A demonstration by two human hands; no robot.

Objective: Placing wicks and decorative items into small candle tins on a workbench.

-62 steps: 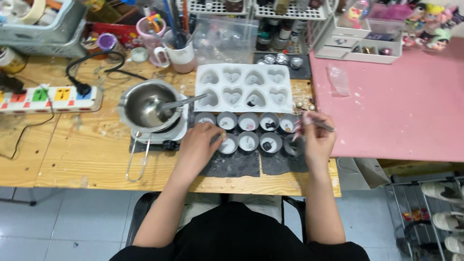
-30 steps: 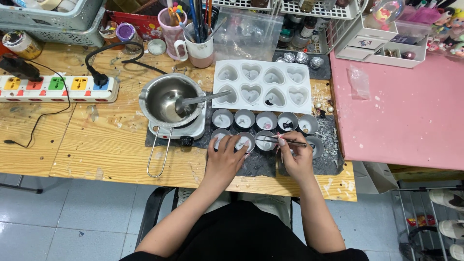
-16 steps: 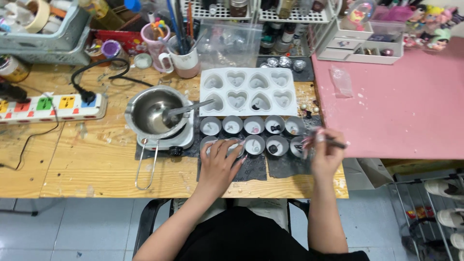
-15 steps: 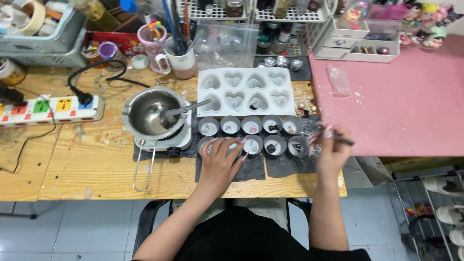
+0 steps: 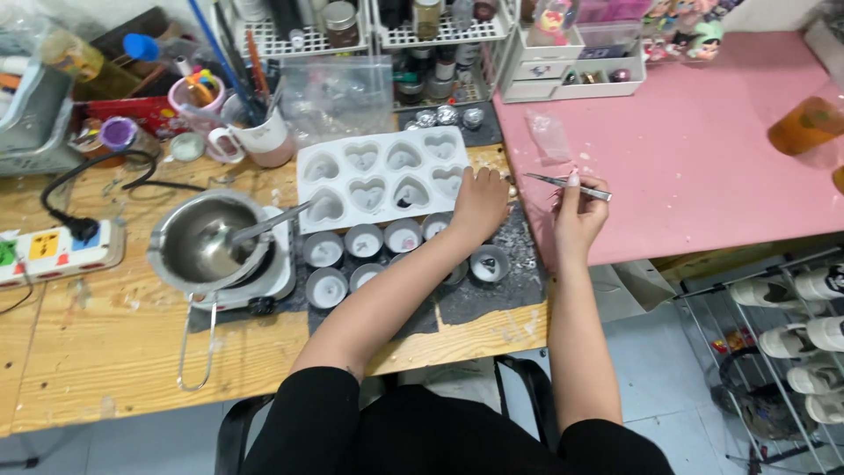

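Observation:
My left hand reaches across the small round tins on the dark mat. Its fingers rest at the right end of the white heart-shaped mould, near small beads at the wooden table's edge; whether it grips anything I cannot tell. Above the front edge of the pink table, my right hand pinches metal tweezers whose tips point left. The tins hold white wax and small dark or pink bits.
A steel melting pot with a spoon sits on a small white hotplate. Left of it lies a power strip. Mugs of brushes, jars and wire racks line the back. A small clear bag lies on the pink table.
My left hand left the front tins and reached right across to the mould's end. My right hand lifted the tweezers over the pink table. The view swung right.

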